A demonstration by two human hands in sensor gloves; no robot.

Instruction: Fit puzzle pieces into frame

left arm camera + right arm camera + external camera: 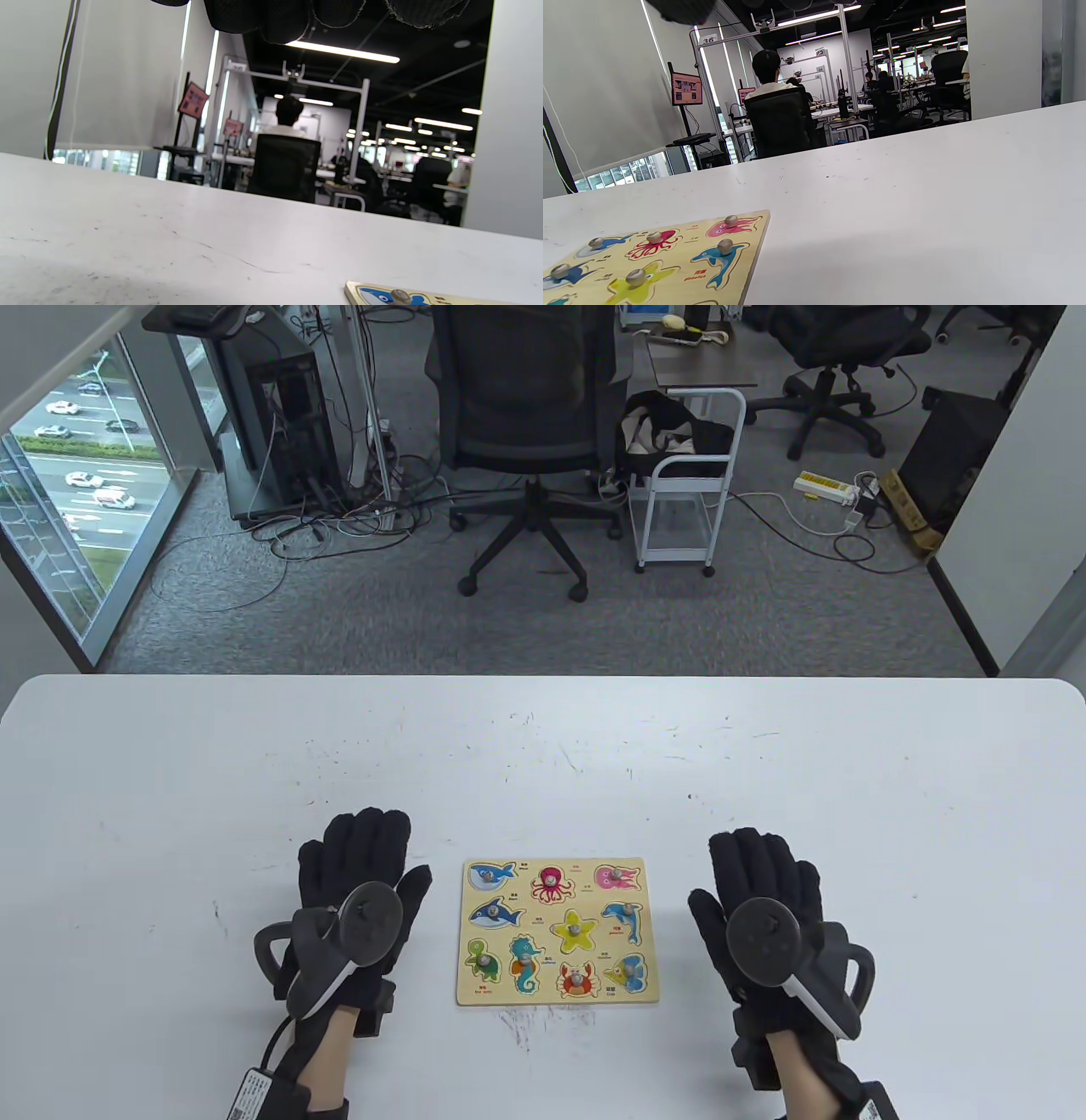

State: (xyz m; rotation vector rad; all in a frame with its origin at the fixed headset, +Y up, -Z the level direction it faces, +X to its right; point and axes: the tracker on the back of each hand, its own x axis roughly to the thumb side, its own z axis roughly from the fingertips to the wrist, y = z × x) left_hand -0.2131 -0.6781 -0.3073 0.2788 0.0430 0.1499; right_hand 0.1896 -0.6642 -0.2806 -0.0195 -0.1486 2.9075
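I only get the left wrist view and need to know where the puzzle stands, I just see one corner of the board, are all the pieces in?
Observer: Yes. In the table view all nine animal pieces sit in the puzzle board.
Operator: Is either hand holding a piece?
Observer: No. The left hand and the right hand lie flat on the table, one on each side of the board, apart from it.
Operator: Which piece is at the middle of the board?
Observer: The yellow starfish, with a knob on it like the others.
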